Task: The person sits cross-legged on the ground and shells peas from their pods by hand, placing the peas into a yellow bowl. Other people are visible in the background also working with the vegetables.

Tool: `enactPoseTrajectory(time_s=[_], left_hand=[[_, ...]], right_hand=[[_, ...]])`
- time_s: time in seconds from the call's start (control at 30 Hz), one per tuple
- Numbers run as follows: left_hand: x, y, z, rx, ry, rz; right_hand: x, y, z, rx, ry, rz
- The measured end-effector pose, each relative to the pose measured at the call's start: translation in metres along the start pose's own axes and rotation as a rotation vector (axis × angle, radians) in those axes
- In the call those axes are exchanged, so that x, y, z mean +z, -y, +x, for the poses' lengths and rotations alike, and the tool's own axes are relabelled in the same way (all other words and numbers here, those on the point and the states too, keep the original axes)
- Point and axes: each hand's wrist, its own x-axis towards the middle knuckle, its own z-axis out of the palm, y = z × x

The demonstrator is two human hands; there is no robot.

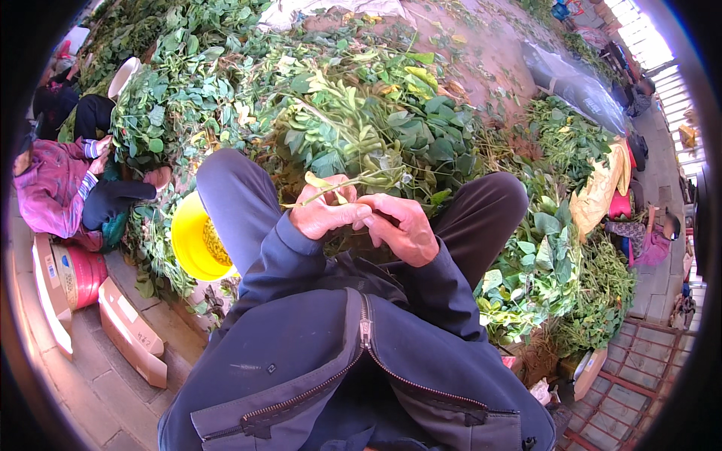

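Note:
In front of my lap, my left hand (322, 213) pinches a thin green plant stem (361, 179) that carries bean pods. One plump pod (317, 180) stands up beside my left fingers. My right hand (401, 226) meets it from the other side, fingertips curled against the left thumb; whether a pod lies between them is hidden. Past my hands is a heap of uprooted bean plants (361, 135) with leaves and pods, soybean-like. Beside my left knee, a yellow bucket (183, 239) holds a layer of small yellow-green beans (214, 242).
More leafy plants (536, 265) lie on my right, near a yellow sack (598, 189). At left, a person in a pink patterned top (53, 186) sits among plants. Cardboard pieces (132, 332) and a red tub (87, 276) stand behind the bucket. Another person (651, 242) sits far right.

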Motion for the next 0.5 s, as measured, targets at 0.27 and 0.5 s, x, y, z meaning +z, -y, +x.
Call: enactPoseTrajectory(time_s=[0.27, 0.5], left_hand=[[-0.002, 0.000, 0.000, -0.099, 0.031, -0.039], [-0.002, 0.001, -0.004, -0.080, 0.050, -0.077]], right_hand=[[0.000, -0.014, -0.002, 0.109, 0.010, 0.286], [0.000, -0.021, -0.006, 0.251, -0.011, 0.558]])
